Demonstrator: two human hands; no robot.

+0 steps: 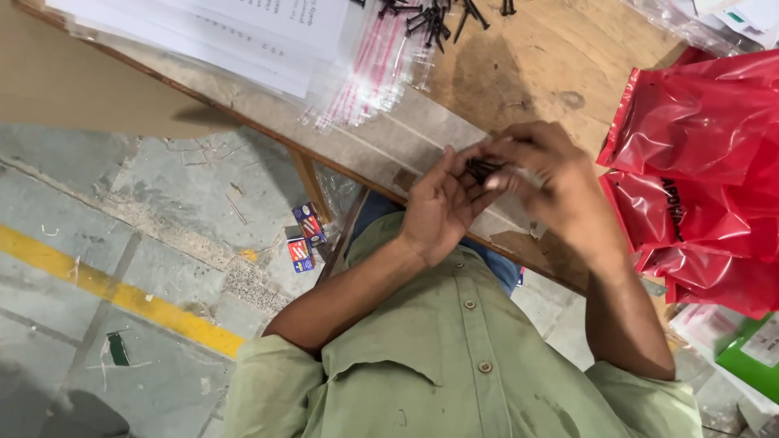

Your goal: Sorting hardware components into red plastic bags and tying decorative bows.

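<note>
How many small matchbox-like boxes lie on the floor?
2: one box beside the table leg, the other box just below it. More may be hidden under the table.

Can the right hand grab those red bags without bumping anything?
Probably yes. The right hand is just beside the red bags, with only bare table between them. But it is pinching black screws together with the left hand.

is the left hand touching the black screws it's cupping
Touching. In the head view the bunch of black screws lies across the fingers of the left hand, with the right hand closing over them from the other side.
</note>
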